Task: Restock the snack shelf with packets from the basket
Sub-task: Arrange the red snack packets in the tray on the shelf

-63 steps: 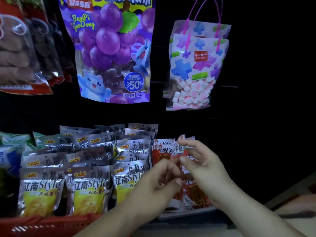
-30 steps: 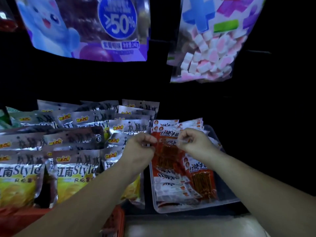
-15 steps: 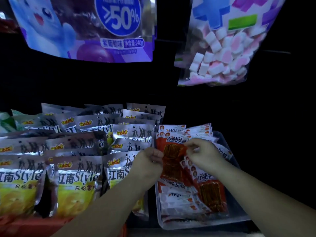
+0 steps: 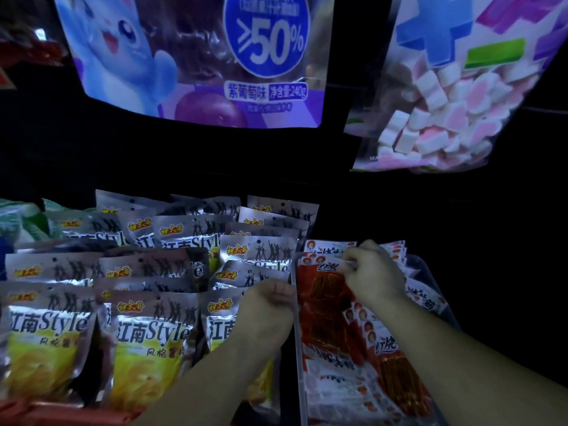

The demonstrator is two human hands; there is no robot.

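Red and white snack packets (image 4: pixel 332 305) lie stacked in a clear plastic tray (image 4: pixel 299 348) at the lower right of the shelf. My right hand (image 4: pixel 373 273) pinches the top edge of the uppermost red packet near the tray's back. My left hand (image 4: pixel 267 309) sits by the tray's left wall with fingers curled; what they hold is hidden behind the hand. To the left stand rows of silver and yellow chip packets (image 4: pixel 147 333). A red basket rim (image 4: pixel 46 413) shows at the bottom left corner.
A large purple grape jelly bag (image 4: pixel 196 56) hangs above the chip packets, and a clear bag of pink and white marshmallows (image 4: pixel 445 112) hangs at the upper right. Green packets (image 4: pixel 18 216) sit at the far left. The shelf back is dark.
Both hands moved down from holding a red packet up to the tray. The packet now lies on the stack, with my right hand at its top edge and my left hand lower.
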